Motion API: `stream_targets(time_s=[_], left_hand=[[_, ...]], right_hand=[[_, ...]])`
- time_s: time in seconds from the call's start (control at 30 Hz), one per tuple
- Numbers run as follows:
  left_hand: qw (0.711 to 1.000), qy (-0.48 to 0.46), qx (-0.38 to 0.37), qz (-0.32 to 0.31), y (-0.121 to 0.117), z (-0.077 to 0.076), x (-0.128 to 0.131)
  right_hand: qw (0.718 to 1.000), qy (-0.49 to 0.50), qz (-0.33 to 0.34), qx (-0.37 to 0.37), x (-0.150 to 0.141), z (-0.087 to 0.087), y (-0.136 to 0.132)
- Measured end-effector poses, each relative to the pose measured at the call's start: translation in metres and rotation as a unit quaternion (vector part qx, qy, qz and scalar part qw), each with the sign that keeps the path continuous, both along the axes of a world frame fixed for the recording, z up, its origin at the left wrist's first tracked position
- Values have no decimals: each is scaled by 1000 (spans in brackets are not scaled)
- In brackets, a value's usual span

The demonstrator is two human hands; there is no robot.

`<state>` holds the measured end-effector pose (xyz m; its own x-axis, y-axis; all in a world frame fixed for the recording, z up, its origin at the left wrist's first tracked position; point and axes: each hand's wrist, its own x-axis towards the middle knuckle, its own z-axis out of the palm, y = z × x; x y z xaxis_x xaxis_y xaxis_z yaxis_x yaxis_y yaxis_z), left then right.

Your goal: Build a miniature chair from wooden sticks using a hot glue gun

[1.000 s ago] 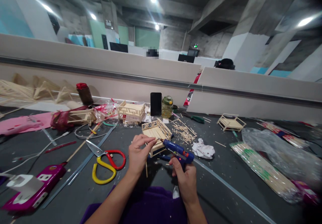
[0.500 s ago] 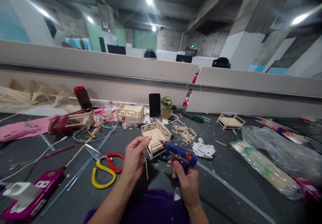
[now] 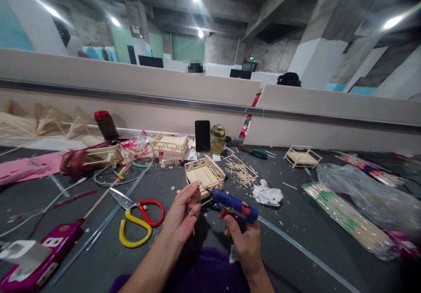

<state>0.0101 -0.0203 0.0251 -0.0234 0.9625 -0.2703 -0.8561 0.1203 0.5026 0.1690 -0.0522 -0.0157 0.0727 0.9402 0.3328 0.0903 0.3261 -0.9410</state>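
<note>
My right hand [image 3: 242,236] is wrapped round a blue glue gun [image 3: 232,201], its tip pointing left. A long clear glue stick [image 3: 296,244] trails from its back end. My left hand [image 3: 184,207] is closed in a pinch just left of the tip, on a tiny pale wooden piece [image 3: 199,183] whose shape I cannot fully make out. Behind both hands stands a small bed-like frame [image 3: 205,175] of wooden sticks with railings, its front edge partly covered by my fingers and the gun.
Scissors [image 3: 136,212] with red and yellow handles lie left of my left hand. A purple power strip [image 3: 49,249] is at front left. Loose sticks [image 3: 241,170], crumpled tissue [image 3: 267,193] and bagged sticks [image 3: 348,218] lie right. A phone [image 3: 202,136] and bottle [image 3: 217,139] stand behind.
My left hand has moved right, bringing the tiny wooden piece close to the glue gun's tip. The gun has shifted slightly left and downward. The view has shifted slightly.
</note>
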Motion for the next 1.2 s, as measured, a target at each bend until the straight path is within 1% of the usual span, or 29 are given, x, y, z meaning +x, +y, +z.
stream_targets(time_s=[0.17, 0.4, 0.53, 0.77, 1.0, 1.1, 1.2], left_hand=[[1000, 12, -5, 11, -1, 0, 2], [998, 66, 20, 8, -2, -1, 2], [998, 58, 14, 7, -1, -3, 2], [999, 41, 7, 7, -1, -3, 2], [998, 50, 23, 7, -1, -3, 2], [996, 78, 46, 4, 0, -4, 1], [990, 128, 56, 27, -1, -4, 1]], right_hand=[[1000, 12, -1, -8, 0, 1, 0], [1000, 7, -7, -11, 1, 2, -1], [1000, 15, -8, -7, 0, 2, -1], [999, 41, -2, -26, -1, -2, 0], [999, 29, -6, -32, 1, -3, 1], [999, 27, -5, -29, 1, 0, 0], [999, 38, -6, -32, 1, 1, -1]])
